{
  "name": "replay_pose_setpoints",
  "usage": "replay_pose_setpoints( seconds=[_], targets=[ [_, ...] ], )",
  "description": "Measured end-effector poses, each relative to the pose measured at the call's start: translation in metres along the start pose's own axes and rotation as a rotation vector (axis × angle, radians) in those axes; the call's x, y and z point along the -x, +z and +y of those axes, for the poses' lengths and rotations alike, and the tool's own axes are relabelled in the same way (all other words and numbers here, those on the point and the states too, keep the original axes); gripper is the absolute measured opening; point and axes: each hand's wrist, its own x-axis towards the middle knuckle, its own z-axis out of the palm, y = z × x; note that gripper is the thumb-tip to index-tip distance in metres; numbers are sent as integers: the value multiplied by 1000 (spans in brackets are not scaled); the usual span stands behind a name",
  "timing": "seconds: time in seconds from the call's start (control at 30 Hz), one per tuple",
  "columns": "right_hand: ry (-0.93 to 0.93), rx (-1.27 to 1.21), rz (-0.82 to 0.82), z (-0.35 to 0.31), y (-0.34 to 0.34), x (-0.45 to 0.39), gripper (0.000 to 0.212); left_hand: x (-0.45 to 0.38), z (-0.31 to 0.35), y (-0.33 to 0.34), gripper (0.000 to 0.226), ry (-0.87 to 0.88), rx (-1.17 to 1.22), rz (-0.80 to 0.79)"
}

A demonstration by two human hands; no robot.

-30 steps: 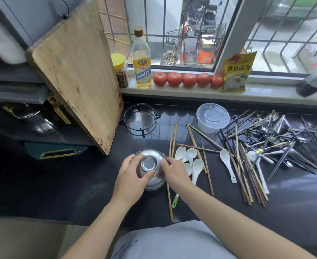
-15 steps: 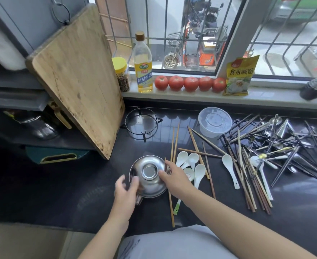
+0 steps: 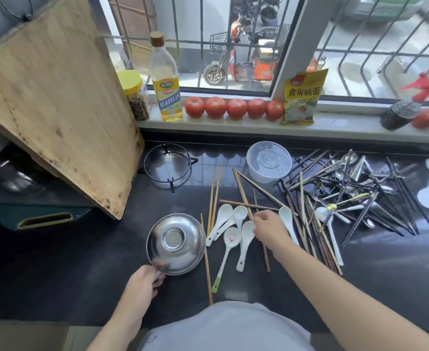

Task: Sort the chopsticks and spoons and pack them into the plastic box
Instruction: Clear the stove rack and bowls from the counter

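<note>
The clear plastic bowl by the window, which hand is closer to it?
Right. The right hand is over the white spoons, just in front of the plastic bowl. The left hand is farther, at the metal bowl's near rim.

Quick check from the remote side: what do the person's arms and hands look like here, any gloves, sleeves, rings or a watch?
Both are bare. The left hand and right hand wear no gloves, and no rings, watch or bracelet show on the sides visible to the head camera. Both forearms are uncovered up to the frame edge, so no sleeves appear. The only clothing visible is a light grey-white garment over the torso.
</note>
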Motion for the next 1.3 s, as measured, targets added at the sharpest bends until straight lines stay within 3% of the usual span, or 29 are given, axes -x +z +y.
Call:
replay_pose_setpoints(
  seconds=[0.07, 0.13, 0.2, 0.33, 0.43, 0.53, 0.63, 0.8, 1.1, 1.3],
  targets=[
    [4, 23, 98, 11, -24, -20, 23, 4, -2, 5, 4, 64, -107, 213],
    [0, 76, 186, 19, -49, -35, 22, 19, 10, 14, 21, 204, -113, 437],
    [-44, 214, 293, 23, -80, -53, 27, 37, 30, 30, 33, 404, -76, 526],
    [-123, 481, 398, 35, -139, -94, 39, 53, 67, 80, 26, 675, -202, 367],
    [-277, 720, 310, 42, -161, -120, 38, 54, 87, 130, 31, 738, -297, 224],
    [-448, 939, 187, 44, -164, -137, 31, 59, 96, 171, 34, 678, -351, 111],
    [-447, 980, 165, 42, -165, -145, 12, 62, 94, 199, 34, 602, -385, 13],
    [-495, 1071, 21, 27, -182, -153, 23, 64, 86, 217, 27, 515, -475, -91],
    [-651, 936, 457, 15, -250, -118, 23, 60, 84, 207, 24, 494, -521, -131],
    [-777, 945, 472, -1, -273, -101, 30, 68, 89, 204, 22, 491, -530, -209]
  ],
)
